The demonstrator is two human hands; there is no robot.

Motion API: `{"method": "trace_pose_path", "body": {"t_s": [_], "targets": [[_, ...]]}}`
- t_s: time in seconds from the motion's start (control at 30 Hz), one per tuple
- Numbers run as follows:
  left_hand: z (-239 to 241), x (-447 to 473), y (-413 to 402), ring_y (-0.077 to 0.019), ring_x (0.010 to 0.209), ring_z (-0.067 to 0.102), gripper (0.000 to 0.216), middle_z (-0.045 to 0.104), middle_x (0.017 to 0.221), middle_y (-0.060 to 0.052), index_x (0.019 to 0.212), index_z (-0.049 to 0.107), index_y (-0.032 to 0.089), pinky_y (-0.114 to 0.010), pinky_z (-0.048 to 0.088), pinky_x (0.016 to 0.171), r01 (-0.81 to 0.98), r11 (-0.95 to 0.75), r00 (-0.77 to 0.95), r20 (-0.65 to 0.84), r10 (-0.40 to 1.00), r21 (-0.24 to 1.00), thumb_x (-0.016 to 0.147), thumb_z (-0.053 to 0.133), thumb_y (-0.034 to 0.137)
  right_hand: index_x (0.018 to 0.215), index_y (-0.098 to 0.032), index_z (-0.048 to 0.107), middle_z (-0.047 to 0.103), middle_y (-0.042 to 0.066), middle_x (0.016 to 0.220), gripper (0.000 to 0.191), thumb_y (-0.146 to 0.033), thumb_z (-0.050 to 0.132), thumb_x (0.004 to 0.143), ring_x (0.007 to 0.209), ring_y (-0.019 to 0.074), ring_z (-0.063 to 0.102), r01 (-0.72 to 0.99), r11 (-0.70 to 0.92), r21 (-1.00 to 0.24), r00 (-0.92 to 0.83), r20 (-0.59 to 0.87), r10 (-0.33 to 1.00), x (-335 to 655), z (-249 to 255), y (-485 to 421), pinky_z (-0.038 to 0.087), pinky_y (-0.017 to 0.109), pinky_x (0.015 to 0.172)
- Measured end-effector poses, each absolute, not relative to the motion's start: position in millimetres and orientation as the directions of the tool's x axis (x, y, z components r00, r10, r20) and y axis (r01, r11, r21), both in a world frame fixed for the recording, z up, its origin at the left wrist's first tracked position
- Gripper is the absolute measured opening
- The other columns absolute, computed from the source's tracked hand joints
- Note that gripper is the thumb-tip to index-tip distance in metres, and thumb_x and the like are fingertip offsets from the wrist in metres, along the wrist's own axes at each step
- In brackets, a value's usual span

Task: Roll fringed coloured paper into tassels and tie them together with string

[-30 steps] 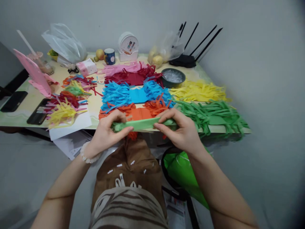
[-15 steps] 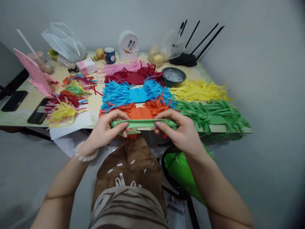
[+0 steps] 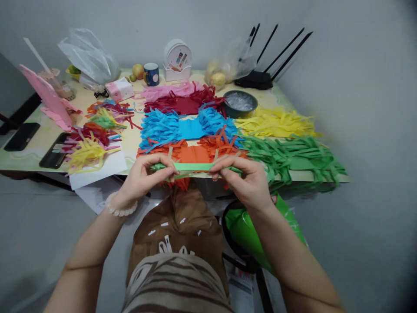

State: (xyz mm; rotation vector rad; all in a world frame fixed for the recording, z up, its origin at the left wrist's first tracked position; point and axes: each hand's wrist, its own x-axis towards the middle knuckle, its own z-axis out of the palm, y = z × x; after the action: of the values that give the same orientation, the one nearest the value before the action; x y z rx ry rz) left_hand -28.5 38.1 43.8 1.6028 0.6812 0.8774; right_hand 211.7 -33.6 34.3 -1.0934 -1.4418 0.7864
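Head view is showing the work held just over the near edge of the table (image 3: 130, 143), in front of the orange fringed paper (image 3: 195, 153). Past the yellow tassel (image 3: 85, 154) lying on a white sheet (image 3: 100, 167) at the left, the left hand (image 3: 143, 178) is pinching one end of a folded light green paper strip (image 3: 192, 167) between thumb and fingertips. The strip is running level between the two hands, above the lap. The right hand (image 3: 249, 180) is pinching the other end the same way, with the green fringed paper (image 3: 293, 158) lying just beyond it on the table. The fold is looking narrow and layered, so, as I judge it, both pinches are needing to be even, the long edges lined up and the pull light, so that the layers are not slipping and the thin paper is not tearing.
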Motion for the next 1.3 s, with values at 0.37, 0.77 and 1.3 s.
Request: {"method": "trace_pose_path", "body": {"t_s": [0.37,0.77,1.3], "targets": [[41,-26,32,-0.0155,0.086,0.070,0.012,0.075,0.096,-0.005,0.100,0.069,0.017,-0.025,0.052,0.080,0.379,-0.642,0.540,0.404,0.739,0.667,0.092,0.061,0.021,0.101,-0.022,0.070,0.077,0.005,0.093,0.013,-0.022,0.065,0.089,0.086,0.0201,0.073,0.662,0.328,-0.673,0.026,0.459,0.888,206,40,-37,0.055,0.030,0.077],[36,-27,33,-0.0172,0.073,0.074,0.021,0.078,0.081,-0.008,0.100,0.078,0.014,-0.028,0.061,0.072,-0.017,-0.012,0.539,0.019,0.842,1.000,0.085,0.072,0.027,0.093,-0.021,0.080,0.078,0.004,0.076,0.014,-0.028,0.071,0.086,0.064,0.0157,0.073,0.117,0.213,-0.970,0.019,0.217,0.976,208,35,-31,0.062,0.026,0.062],[68,-41,34,-0.0260,0.119,0.065,0.013,0.075,0.118,-0.010,0.094,0.077,0.020,-0.041,0.046,0.108,0.220,-0.573,0.705,0.277,0.653,0.789,0.088,0.066,0.021,0.090,-0.024,0.079,0.078,0.002,0.084,0.031,-0.005,0.056,0.081,0.077,0.0150,0.074,0.378,0.617,-0.690,-0.306,0.535,0.787,212,50,-29,0.060,0.025,0.074]]}}
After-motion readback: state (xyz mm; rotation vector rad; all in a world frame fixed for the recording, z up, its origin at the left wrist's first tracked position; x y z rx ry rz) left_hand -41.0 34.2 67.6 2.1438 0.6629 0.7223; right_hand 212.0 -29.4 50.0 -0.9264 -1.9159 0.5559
